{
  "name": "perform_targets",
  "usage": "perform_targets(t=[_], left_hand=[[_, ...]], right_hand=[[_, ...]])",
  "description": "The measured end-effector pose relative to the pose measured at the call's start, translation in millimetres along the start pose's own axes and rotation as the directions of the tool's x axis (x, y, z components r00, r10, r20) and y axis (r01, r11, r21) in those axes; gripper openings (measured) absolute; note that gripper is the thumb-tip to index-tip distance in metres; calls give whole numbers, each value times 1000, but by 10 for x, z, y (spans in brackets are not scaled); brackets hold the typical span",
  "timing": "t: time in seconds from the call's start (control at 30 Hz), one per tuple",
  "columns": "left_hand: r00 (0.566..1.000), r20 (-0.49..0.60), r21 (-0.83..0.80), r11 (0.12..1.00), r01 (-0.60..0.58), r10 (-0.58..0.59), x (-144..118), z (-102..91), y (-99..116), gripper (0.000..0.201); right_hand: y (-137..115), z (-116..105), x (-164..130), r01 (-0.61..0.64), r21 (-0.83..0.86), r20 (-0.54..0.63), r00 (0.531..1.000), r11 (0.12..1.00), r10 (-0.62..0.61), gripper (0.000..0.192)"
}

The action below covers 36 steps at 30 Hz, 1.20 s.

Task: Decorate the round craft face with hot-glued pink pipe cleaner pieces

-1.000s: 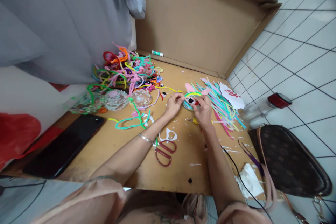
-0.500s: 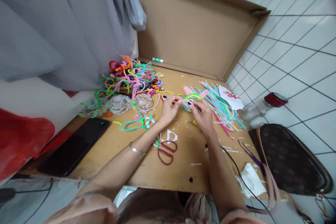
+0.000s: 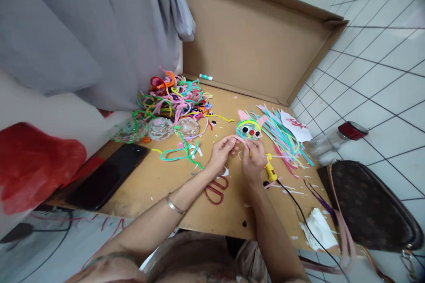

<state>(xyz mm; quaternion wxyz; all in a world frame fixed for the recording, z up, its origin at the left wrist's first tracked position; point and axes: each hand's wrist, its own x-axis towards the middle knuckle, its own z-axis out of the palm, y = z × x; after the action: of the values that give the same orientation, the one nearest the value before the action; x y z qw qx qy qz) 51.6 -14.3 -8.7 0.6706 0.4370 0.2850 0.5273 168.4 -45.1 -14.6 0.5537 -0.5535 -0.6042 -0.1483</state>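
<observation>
Between my hands stretches a short pale-pink pipe cleaner (image 3: 239, 139). My left hand (image 3: 222, 154) pinches one end of it, and the fingers of my right hand (image 3: 254, 159) are closed on the other. Just beyond them lies an animal face (image 3: 244, 123) made of coiled pipe cleaners, with pink ears, a yellow band, black-and-white eyes and a red nose. Beside my right wrist rests a yellow glue gun (image 3: 271, 171) with a black cord. Red-handled scissors (image 3: 215, 194) lie under my left forearm, their blades partly hidden.
Loose pipe cleaners (image 3: 283, 135) are spread at the right, near a clear bottle (image 3: 332, 138) and a brown bag (image 3: 368, 205). A tangled colourful pile (image 3: 179, 101) and a black phone (image 3: 108, 177) occupy the left. A cardboard panel (image 3: 245, 40) stands behind.
Both hands have moved nearer to me with the pink pipe cleaner, uncovering the animal face. More of the glue gun shows. The whole view has shifted slightly.
</observation>
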Motion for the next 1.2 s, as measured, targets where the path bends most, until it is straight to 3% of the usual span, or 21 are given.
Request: perform_targets(t=[0.13,0.27,0.4,0.5,0.63,0.77,0.9,1.03,1.2], left_hand=[[997,61,-91,995,49,-43,-51,63,60,46],[999,50,-112,994,2,3,-56,70,86,44],[1000,-2,-111,994,-22,22,0,11,75,46],[1000,12,-72,997,-8,9,65,-63,63,49],[988,153,84,996,-2,-11,123,-140,19,52],[969,245,240,970,-21,-39,120,-173,-31,53],[960,280,403,911,-89,-30,79,-177,13,47],[953,302,561,808,-179,2,36,-162,112,40],[945,326,597,775,-209,4,24,-152,144,39]], right_hand=[[74,41,-66,231,-129,93,971,964,-220,25],[13,43,-90,311,-285,139,949,907,-282,23],[-117,12,-71,316,-219,213,939,923,-271,22],[-180,1,-35,179,-51,180,969,983,-167,21],[-202,-1,23,-140,156,160,980,978,115,21],[-174,8,51,-402,278,263,906,873,333,21],[-127,34,41,-580,381,352,811,720,467,23],[-108,42,44,-668,439,405,744,601,531,23],[-117,16,75,-695,512,456,718,505,526,17]])
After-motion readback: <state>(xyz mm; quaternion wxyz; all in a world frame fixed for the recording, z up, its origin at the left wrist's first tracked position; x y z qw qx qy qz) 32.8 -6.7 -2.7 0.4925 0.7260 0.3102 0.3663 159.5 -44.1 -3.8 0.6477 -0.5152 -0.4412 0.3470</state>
